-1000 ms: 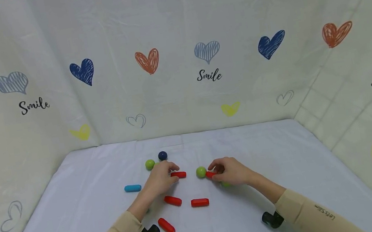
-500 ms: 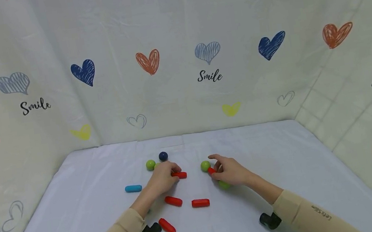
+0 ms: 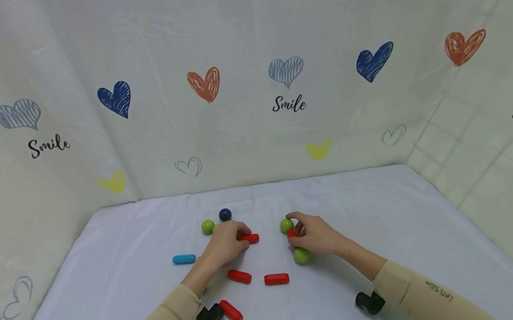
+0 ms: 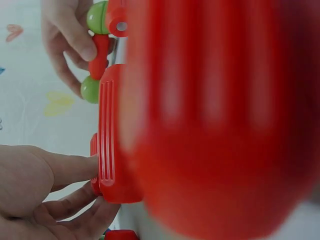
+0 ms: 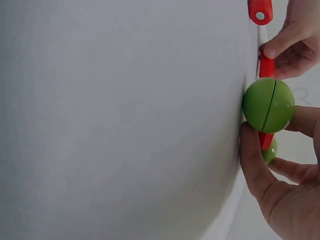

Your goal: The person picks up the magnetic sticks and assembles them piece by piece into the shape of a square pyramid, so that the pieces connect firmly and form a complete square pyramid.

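My left hand (image 3: 224, 243) pinches a short red rod (image 3: 251, 238) between thumb and fingers, low over the white cloth. Across from it, my right hand (image 3: 317, 236) holds another red rod (image 3: 292, 233) that lies between two green balls. The far green ball (image 3: 287, 225) is at the tip of the right index finger. A nearer green ball (image 3: 302, 256) sits below the thumb, and in the right wrist view this green ball (image 5: 269, 105) shows a seam and partly covers the rod. Large ribbed red rods (image 4: 108, 135) block much of the left wrist view.
Past the left hand lie a navy ball (image 3: 225, 214) and a green ball (image 3: 208, 227), with another green one mostly hidden. A blue rod (image 3: 184, 259) lies left. Nearer are red rods (image 3: 239, 276), one (image 3: 276, 279) by the middle and one (image 3: 231, 312) closer to me.
The right hand has turned its rod and balls: the far ball moved right and away, the near one came out from under the hand. Its index finger lifted, then came to the far ball.
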Tool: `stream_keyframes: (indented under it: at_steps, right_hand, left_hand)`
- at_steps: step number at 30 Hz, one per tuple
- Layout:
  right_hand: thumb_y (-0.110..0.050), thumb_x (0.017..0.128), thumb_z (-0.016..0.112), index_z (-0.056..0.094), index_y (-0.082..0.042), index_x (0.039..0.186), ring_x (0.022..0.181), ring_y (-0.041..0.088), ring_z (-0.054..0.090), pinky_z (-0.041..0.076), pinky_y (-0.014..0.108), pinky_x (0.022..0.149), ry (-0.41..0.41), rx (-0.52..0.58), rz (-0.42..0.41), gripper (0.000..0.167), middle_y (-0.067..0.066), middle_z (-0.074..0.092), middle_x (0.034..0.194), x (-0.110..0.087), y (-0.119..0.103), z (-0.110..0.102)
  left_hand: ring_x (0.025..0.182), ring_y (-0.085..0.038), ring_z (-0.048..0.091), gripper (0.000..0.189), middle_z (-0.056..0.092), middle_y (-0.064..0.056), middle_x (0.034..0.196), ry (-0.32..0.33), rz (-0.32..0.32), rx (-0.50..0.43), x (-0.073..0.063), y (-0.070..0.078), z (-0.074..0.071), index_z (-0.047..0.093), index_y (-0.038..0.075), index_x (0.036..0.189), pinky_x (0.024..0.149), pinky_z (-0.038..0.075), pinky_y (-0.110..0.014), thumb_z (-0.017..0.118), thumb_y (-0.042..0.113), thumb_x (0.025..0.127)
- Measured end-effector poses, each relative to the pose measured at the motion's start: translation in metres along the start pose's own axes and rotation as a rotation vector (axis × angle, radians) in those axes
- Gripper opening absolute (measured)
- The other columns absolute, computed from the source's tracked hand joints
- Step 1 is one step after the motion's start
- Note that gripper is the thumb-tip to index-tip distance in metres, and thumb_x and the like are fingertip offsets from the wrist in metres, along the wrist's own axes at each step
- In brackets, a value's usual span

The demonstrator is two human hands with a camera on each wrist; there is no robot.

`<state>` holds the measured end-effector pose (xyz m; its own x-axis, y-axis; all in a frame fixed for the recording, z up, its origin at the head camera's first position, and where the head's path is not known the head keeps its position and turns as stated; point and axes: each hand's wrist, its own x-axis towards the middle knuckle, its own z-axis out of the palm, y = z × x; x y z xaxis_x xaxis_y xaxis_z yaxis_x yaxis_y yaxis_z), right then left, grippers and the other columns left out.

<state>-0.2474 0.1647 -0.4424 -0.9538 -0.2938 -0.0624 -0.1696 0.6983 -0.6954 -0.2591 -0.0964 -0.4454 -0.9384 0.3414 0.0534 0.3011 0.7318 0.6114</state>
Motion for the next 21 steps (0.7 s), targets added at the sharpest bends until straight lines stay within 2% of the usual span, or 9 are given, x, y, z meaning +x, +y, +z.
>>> stream_keyframes:
  at_steps: [9,21]
  right_hand:
    - [-0.017,0.091,0.079,0.053,-0.003,0.14,0.081,0.018,0.059,0.056,0.032,0.07,0.004,0.012,-0.001,0.057,0.005,0.063,0.098,0.0,-0.003,-0.001]
    - [-0.019,0.089,0.081,0.053,-0.003,0.139,0.08,0.019,0.06,0.056,0.031,0.07,-0.008,0.043,0.007,0.059,0.003,0.063,0.097,0.003,-0.005,0.0]
  left_hand:
    - [0.093,-0.02,0.061,0.023,0.07,-0.003,0.104,-0.007,0.041,-0.016,0.006,0.005,-0.002,0.075,0.007,0.112,0.085,0.056,-0.037,0.078,0.005,0.09]
    - [0.096,-0.019,0.06,0.022,0.069,-0.001,0.104,-0.043,0.027,-0.027,0.017,0.013,-0.003,0.074,0.01,0.114,0.087,0.056,-0.034,0.076,0.007,0.093]
